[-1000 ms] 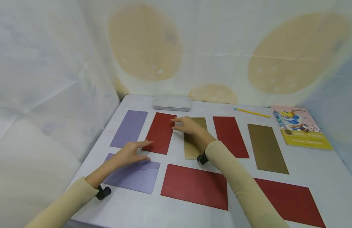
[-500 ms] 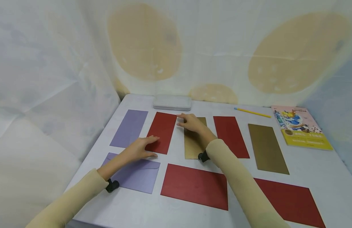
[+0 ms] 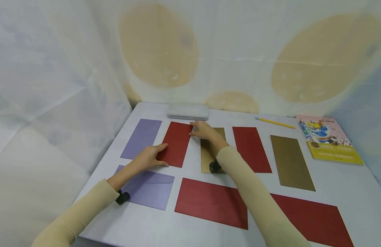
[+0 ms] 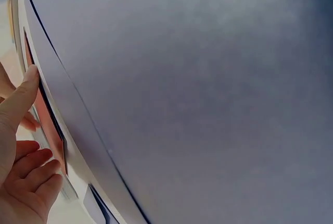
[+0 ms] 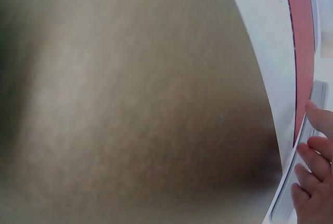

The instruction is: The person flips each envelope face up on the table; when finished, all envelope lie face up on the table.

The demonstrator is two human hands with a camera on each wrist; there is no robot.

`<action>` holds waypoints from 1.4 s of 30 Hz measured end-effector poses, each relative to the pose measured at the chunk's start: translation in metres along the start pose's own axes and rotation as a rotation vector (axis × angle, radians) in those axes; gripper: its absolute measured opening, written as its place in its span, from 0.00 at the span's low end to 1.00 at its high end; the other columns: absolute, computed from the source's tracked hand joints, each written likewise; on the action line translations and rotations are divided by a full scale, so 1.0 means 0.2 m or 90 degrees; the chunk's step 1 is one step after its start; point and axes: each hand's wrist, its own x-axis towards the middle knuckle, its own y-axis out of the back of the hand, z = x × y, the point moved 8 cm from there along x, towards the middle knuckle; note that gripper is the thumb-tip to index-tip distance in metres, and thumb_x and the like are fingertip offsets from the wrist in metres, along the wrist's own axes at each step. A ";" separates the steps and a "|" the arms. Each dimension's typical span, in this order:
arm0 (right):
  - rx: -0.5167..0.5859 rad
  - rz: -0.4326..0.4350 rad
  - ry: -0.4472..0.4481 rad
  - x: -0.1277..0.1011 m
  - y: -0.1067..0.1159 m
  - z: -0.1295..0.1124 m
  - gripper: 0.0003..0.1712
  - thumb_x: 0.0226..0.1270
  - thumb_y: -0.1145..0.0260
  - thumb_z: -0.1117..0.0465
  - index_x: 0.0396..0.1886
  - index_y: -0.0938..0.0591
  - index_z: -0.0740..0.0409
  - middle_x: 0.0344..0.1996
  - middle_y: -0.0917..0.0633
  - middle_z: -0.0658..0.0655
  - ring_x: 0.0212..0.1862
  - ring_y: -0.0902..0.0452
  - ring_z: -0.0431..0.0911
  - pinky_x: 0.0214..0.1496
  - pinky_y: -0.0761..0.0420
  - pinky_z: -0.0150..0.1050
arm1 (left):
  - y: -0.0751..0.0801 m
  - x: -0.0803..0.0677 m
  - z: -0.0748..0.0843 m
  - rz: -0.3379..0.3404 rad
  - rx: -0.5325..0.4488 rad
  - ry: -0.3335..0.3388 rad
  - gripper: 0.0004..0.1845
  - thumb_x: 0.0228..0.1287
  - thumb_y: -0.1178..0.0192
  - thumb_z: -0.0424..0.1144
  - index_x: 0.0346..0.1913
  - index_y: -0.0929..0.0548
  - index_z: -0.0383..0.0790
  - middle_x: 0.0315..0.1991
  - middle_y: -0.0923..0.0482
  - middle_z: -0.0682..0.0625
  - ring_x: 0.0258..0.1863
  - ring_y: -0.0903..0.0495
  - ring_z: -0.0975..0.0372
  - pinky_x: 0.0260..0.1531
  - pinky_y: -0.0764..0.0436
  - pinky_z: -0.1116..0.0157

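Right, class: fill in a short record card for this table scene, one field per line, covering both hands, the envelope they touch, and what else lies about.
left hand: fingers flat on the near left corner of the red envelope
right hand: fingertips at the red envelope's far right corner
red envelope: lies flat, second in the back row
neighbours: purple envelope to its left, gold envelope to its right
behind it: grey tin
far right: yellow pencil, picture book
surface: white table

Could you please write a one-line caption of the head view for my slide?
Left hand and right hand touch opposite corners of an upright red paper envelope on a grey table.
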 end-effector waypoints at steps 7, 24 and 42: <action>-0.011 -0.018 -0.025 0.00 -0.02 0.02 0.38 0.67 0.35 0.52 0.71 0.35 0.64 0.68 0.35 0.70 0.70 0.41 0.59 0.69 0.40 0.47 | -0.01 0.00 -0.02 -0.009 0.019 -0.006 0.46 0.48 0.25 0.52 0.65 0.29 0.27 0.58 0.25 0.34 0.52 0.21 0.54 0.48 0.21 0.58; 0.004 0.005 -0.010 0.01 0.01 0.02 0.33 0.67 0.35 0.56 0.68 0.31 0.65 0.65 0.28 0.62 0.68 0.37 0.53 0.67 0.36 0.45 | -0.01 0.00 -0.02 -0.007 0.044 -0.039 0.44 0.47 0.25 0.53 0.62 0.26 0.28 0.36 0.16 0.41 0.22 0.33 0.65 0.25 0.31 0.70; 0.007 -0.001 -0.037 -0.01 0.02 0.02 0.32 0.69 0.37 0.58 0.70 0.32 0.61 0.66 0.29 0.61 0.53 0.28 0.49 0.56 0.29 0.42 | 0.00 -0.01 -0.04 -0.035 0.066 -0.078 0.41 0.49 0.26 0.52 0.62 0.25 0.31 0.36 0.15 0.44 0.28 0.22 0.62 0.31 0.23 0.68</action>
